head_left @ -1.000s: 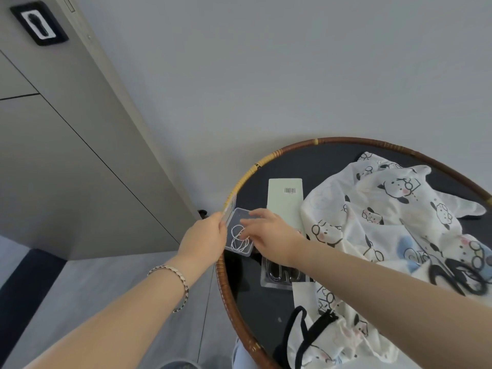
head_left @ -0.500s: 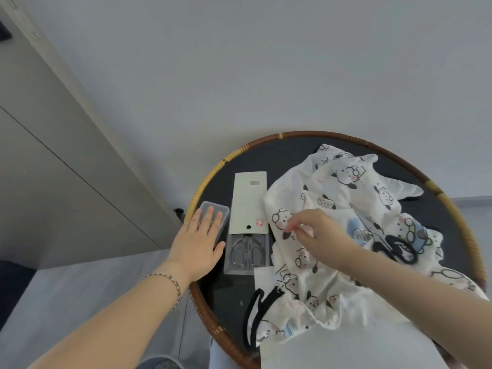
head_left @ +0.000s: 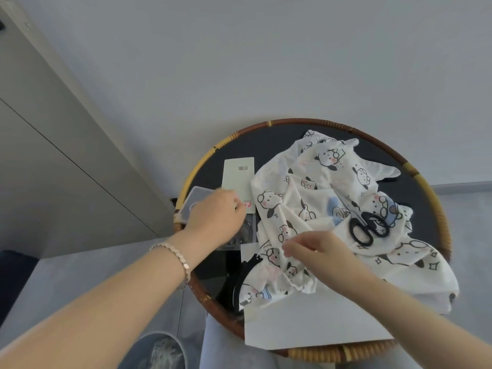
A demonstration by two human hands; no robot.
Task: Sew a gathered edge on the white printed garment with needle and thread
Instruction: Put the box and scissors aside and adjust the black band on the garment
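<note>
On the tabletop (head_left: 277,139), the white printed garment (head_left: 314,182) lies bunched under our right hand (head_left: 319,251), fingers (head_left: 288,249) pinched together (contents too fine to tell). Our left hand (head_left: 215,217) curls over the clear box (head_left: 194,201), grip unclear. We judge preparation underway; threading the needle comes next.

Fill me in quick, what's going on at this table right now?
A person works at a round rattan-rimmed table. The left hand hovers, fingers curled, over the clear plastic box and a card package; whether it holds anything is unclear. The right hand pinches its fingertips together over the white printed garment; what they pinch is too fine to see. Black scissors lie on the garment.
</note>
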